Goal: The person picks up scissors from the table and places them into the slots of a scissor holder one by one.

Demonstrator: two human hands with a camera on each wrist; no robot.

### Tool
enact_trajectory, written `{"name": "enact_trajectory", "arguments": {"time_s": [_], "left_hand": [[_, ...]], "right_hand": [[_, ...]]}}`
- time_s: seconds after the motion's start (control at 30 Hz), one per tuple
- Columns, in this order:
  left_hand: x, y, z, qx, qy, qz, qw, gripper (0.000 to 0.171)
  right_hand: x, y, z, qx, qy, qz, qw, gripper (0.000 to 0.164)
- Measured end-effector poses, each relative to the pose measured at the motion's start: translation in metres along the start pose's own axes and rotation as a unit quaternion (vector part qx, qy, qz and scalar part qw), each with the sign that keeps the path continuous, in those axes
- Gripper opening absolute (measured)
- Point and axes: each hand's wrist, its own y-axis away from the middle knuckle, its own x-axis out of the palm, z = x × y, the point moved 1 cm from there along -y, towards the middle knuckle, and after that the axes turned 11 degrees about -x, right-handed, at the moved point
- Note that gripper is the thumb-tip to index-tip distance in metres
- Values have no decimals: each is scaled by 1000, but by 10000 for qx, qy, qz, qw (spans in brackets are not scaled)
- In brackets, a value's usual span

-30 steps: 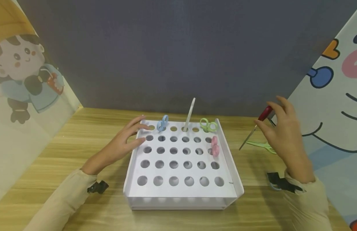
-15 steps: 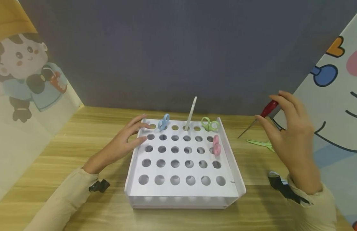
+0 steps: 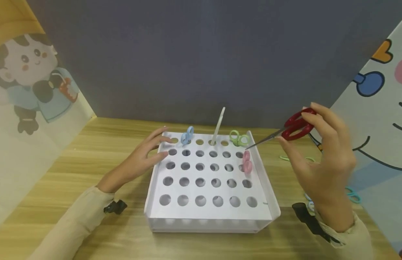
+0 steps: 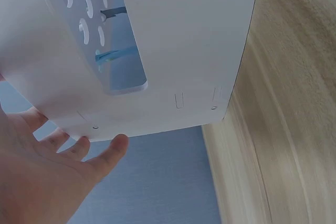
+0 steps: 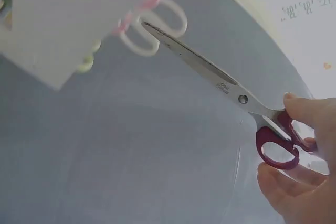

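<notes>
My right hand (image 3: 329, 162) pinches a pair of red-handled scissors (image 3: 294, 125) by the handles, right of a white rack with round holes (image 3: 207, 212). The blades are together and point left, tip near the rack's back right part. My left hand (image 3: 136, 159) rests at the rack's back left corner; in the left wrist view its fingertips touch the panel edge. Standing in the rack's holes are blue scissors (image 3: 184, 139), green scissors (image 3: 239, 140) and pink scissors (image 3: 246, 162). A slim white handle (image 3: 218, 126) also rises there; the right wrist view shows white scissor loops (image 5: 181, 11).
Light green scissors (image 3: 284, 157) lie on the wooden table (image 3: 90, 159), partly behind my right hand. Teal handles (image 3: 353, 195) and a light blue loop (image 3: 310, 206) show near my right wrist. A dark grey panel (image 3: 194, 65) stands behind; printed walls flank both sides.
The red-handled scissors have turned from edge-on to showing both loops, and their tip has swung left and up towards the rack. My left hand stays at the rack's corner.
</notes>
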Motion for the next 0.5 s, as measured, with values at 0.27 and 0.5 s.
{"name": "enact_trajectory", "arguments": {"time_s": [0.27, 0.5], "left_hand": [[2, -2, -2, -62, 87, 48, 9999, 33], [0, 1, -1, -134, 51, -7, 9999, 32]], "right_hand": [[19, 7, 14, -647, -762, 418, 9941, 50], [38, 10, 22, -1062, -1565, 1113, 9756, 44]]}}
